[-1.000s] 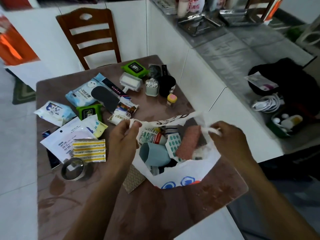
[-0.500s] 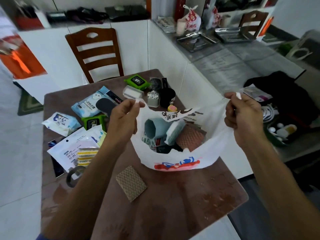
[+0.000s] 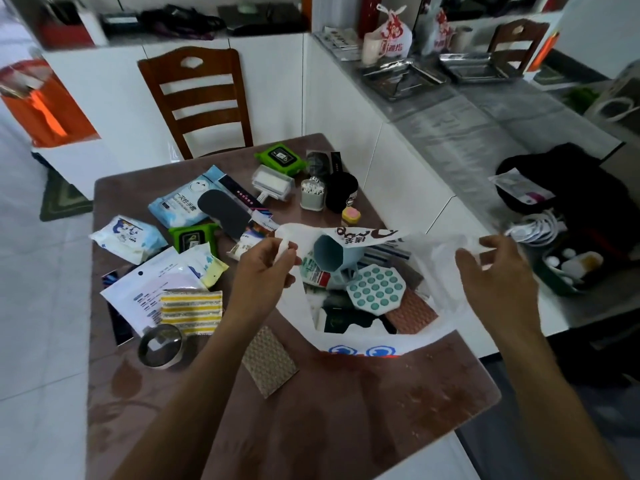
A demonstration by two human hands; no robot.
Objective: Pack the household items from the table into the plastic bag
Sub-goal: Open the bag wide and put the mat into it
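Observation:
A white plastic bag (image 3: 426, 336) lies spread wide on the right part of the brown table (image 3: 346, 417). My left hand (image 3: 265, 268) pinches its left handle and my right hand (image 3: 491, 271) pinches its right handle. Inside the bag I see a blue-grey cup (image 3: 329, 252), a teal dotted pad (image 3: 375, 287), a brown textured pad (image 3: 410, 311) and other small items. Left of the bag lie wipe packs (image 3: 187, 202), a striped yellow cloth (image 3: 191, 308), a metal ring (image 3: 160, 346), a tan pad (image 3: 270, 362), a cotton swab jar (image 3: 312, 194) and a black cup (image 3: 341, 192).
A wooden chair (image 3: 197, 102) stands behind the table. A white counter (image 3: 450, 133) runs along the right with metal trays (image 3: 403, 77), a black bag (image 3: 588, 188) and a green tray of small things (image 3: 573, 266).
Both hands have lowered the bag's handles again after lifting them, and the items inside have shifted; the teal dotted pad now lies face up.

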